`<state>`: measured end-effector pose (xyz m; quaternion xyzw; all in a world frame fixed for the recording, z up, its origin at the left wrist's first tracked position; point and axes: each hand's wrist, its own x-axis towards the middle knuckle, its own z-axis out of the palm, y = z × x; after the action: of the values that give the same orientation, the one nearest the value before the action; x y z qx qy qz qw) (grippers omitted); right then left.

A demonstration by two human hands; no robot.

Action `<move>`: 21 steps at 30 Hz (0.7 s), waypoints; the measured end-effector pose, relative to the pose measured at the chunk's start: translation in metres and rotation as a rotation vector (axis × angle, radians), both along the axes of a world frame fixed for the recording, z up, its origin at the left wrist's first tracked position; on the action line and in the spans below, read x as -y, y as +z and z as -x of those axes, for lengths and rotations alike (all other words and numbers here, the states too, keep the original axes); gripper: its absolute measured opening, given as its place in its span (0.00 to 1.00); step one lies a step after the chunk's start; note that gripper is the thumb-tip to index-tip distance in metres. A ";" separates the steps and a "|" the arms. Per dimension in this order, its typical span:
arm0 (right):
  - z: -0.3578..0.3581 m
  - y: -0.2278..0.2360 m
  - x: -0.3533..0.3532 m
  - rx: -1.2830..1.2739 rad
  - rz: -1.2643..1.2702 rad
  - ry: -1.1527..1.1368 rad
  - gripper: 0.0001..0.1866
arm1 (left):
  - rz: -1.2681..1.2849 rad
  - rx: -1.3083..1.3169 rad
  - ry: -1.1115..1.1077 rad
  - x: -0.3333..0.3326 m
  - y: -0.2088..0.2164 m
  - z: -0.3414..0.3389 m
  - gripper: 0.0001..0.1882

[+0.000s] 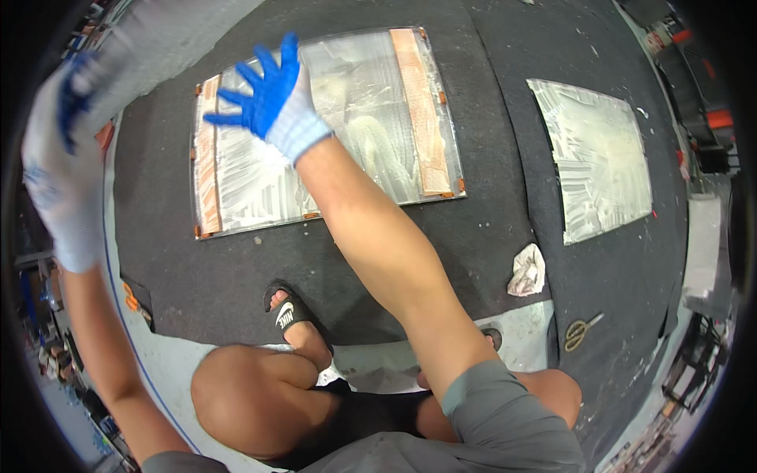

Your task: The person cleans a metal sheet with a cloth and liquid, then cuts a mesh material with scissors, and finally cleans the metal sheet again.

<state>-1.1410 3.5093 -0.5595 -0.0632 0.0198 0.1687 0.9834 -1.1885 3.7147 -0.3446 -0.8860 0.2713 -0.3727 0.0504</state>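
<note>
My right hand point(272, 98), in a white glove with blue-coated palm and fingers, is stretched out with its fingers spread over a rectangular panel point(371, 150). It holds nothing; whether it touches the panel, I cannot tell. The panel is glassy with white streaks, copper-coloured strips point(420, 110) along both short sides and small orange pieces at its edges. At the far left my left hand point(63, 165), gloved alike, is raised and blurred. Its fingers are closed on the edge of a large whitish sheet point(169, 47), which runs off past the top edge.
A second white-streaked panel point(595, 162) lies to the right on the dark mat point(505, 197). Nearer are a crumpled white cloth point(527, 270) and scissors point(579, 333) with yellowish handles. My sandalled foot point(296, 315) is at the mat's near edge. Cluttered shelves point(694, 87) line the right side.
</note>
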 end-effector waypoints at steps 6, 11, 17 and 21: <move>0.065 -0.079 0.070 -0.205 0.196 -0.280 0.52 | 0.021 -0.165 -0.129 0.045 -0.179 0.080 0.18; 0.173 -0.138 0.112 -0.480 0.397 -0.312 0.50 | 0.191 -0.212 -0.149 0.046 -0.232 0.101 0.16; 0.162 -0.149 0.109 -0.530 0.507 -0.296 0.47 | 0.235 -0.230 -0.103 0.031 -0.250 0.091 0.17; 0.114 -0.163 0.095 -0.484 0.520 -0.285 0.46 | 0.281 -0.254 -0.087 0.027 -0.258 0.076 0.18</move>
<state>-1.2553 3.4146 -0.7228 -0.2654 0.3023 0.0296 0.9150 -1.2645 3.6879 -0.6027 -0.9117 0.2589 -0.2937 -0.1245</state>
